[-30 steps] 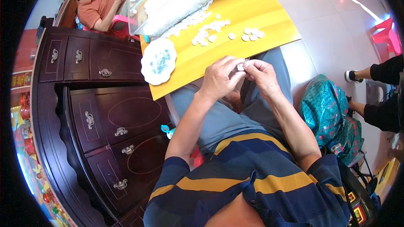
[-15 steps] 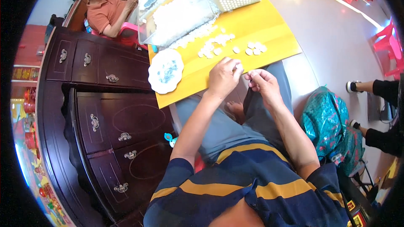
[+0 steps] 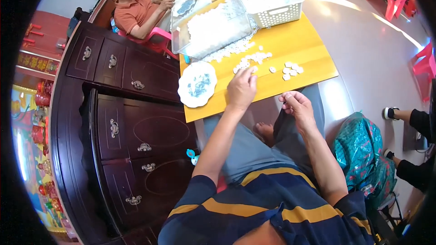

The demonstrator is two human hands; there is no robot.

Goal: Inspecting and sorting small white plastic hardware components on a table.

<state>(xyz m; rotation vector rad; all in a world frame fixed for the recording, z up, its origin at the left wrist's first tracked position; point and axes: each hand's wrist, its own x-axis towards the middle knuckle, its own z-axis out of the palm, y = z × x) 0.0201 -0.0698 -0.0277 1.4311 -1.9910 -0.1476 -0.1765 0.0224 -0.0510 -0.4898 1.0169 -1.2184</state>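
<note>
My left hand (image 3: 242, 90) reaches over the near edge of the yellow table. Its fingers point at a loose cluster of small white pieces (image 3: 261, 56), and thumb and forefinger look apart. Just past the table edge, my right hand (image 3: 297, 109) is closed in a pinch; a tiny dark spot shows at its fingertips, too small to name. A group of roundish white pieces (image 3: 293, 70) lies near the right edge, with a single white piece (image 3: 272, 69) between the group and the cluster. On the left sits a white scalloped plate (image 3: 185, 91) holding small dark bluish bits.
A clear bin (image 3: 181, 45) full of white pieces and a white perforated basket (image 3: 279, 17) stand at the table's far side. A dark wooden cabinet (image 3: 150, 95) flanks the left. Another person (image 3: 136, 13) sits beyond it. A green bag (image 3: 359, 147) rests at right.
The view has shifted, so the table sits lower and further right. My left hand has moved away from my right, toward the white cluster. The right-hand group shows one more piece.
</note>
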